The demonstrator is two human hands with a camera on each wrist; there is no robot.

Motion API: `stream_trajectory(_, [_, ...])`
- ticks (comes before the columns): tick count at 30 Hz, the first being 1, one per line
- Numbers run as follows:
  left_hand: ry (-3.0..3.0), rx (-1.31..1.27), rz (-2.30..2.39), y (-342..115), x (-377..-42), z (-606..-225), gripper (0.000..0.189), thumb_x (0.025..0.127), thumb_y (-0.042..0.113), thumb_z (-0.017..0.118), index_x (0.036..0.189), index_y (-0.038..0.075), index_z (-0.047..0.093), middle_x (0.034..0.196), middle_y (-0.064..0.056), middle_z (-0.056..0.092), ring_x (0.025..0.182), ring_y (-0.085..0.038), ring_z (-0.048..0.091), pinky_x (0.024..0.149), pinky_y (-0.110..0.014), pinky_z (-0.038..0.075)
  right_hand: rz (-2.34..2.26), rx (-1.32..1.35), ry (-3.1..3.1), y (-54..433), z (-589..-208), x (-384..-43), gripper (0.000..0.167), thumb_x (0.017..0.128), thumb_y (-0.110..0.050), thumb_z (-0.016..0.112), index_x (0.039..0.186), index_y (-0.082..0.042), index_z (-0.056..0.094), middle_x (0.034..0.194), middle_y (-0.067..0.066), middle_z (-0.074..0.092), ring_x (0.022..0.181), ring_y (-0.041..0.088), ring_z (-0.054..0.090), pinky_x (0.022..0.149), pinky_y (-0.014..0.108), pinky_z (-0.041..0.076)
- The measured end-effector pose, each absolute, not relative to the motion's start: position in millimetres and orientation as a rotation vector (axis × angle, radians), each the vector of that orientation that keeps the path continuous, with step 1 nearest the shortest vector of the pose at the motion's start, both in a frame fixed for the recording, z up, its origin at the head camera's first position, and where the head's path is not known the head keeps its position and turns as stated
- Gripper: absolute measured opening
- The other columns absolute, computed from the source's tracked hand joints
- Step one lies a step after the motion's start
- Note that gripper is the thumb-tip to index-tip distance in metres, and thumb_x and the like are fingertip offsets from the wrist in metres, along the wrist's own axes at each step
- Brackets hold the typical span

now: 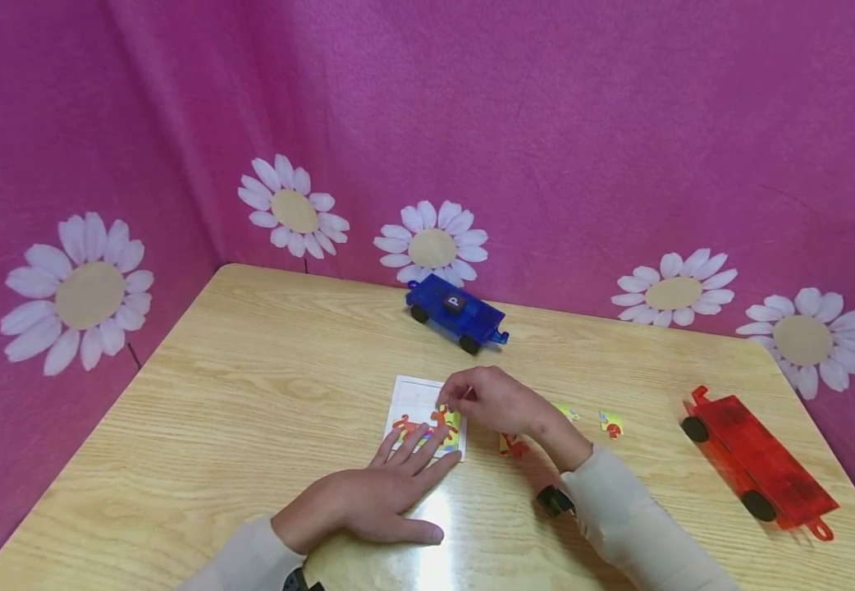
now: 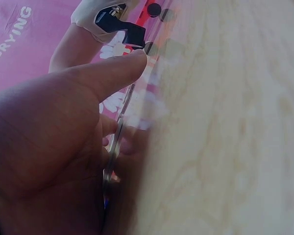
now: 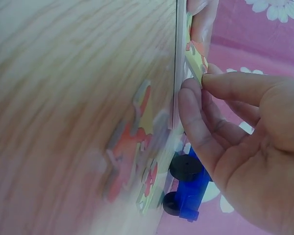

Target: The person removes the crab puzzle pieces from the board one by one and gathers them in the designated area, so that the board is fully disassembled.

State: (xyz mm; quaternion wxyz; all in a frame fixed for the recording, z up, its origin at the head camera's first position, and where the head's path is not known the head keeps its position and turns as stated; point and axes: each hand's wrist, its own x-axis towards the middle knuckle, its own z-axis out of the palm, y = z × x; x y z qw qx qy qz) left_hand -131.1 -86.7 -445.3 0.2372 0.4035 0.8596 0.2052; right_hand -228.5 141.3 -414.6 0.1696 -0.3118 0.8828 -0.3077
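A small white puzzle tray [image 1: 414,393] lies on the table, with yellow and red puzzle pieces fitted along its near part. My left hand [image 1: 386,498] rests with spread, straight fingers over the tray's near edge and those pieces, its thumb out to the right. At the tray's right side, my right hand [image 1: 500,400] pinches a yellow and red puzzle piece [image 3: 196,58] between thumb and fingertips. In the right wrist view this piece is tilted against the tray's edge. Beside the right hand lies a loose red and yellow piece [image 3: 132,142], partly under the forearm in the head view.
Further right lie more loose puzzle pieces, one yellow and red [image 1: 610,424] and one mostly yellow [image 1: 566,410]. A blue toy wagon [image 1: 457,312] stands behind the tray, a red one [image 1: 760,460] at the right. Pink cloth with daisies [image 1: 546,148] hangs behind the table.
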Motion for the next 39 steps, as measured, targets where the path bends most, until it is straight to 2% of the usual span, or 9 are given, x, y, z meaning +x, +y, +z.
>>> stream_trajectory(14, [2.362, 1.119, 0.560, -86, -130, -446, 0.087, 0.103, 0.059, 0.050, 0.167, 0.017, 0.010, 0.171, -0.010, -0.011, 0.155, -0.030, -0.015, 0.121, -0.054, -0.010, -0.909, -0.840, 2.479, 141, -412, -228, 0.017, 0.100, 0.001, 0.062, 0.099, -0.009, 0.075, 0.086, -0.004, 0.071, 0.079, 0.014, 0.058, 0.072, 0.030, 0.052])
stream_trajectory(24, [2.351, 1.118, 0.574, -86, -130, -445, 0.087, 0.103, 0.059, 0.050, 0.167, 0.017, 0.010, 0.171, -0.008, -0.012, 0.154, -0.029, -0.016, 0.121, -0.054, -0.010, -0.928, -0.792, 2.552, 148, -405, -223, 0.013, 0.100, -0.002, 0.063, 0.100, -0.010, 0.074, 0.090, -0.005, 0.070, 0.083, 0.015, 0.060, 0.078, 0.033, 0.053])
stream_trajectory(39, [2.364, 1.132, 0.572, -86, -130, -444, 0.087, 0.103, 0.057, 0.052, 0.167, 0.015, 0.011, 0.171, -0.009, -0.014, 0.155, -0.030, -0.014, 0.121, -0.054, -0.010, -0.944, -0.766, 2.591, 215, -392, -204, 0.011, 0.101, -0.005, 0.065, 0.103, -0.012, 0.074, 0.093, -0.002, 0.068, 0.086, 0.018, 0.061, 0.076, 0.033, 0.054])
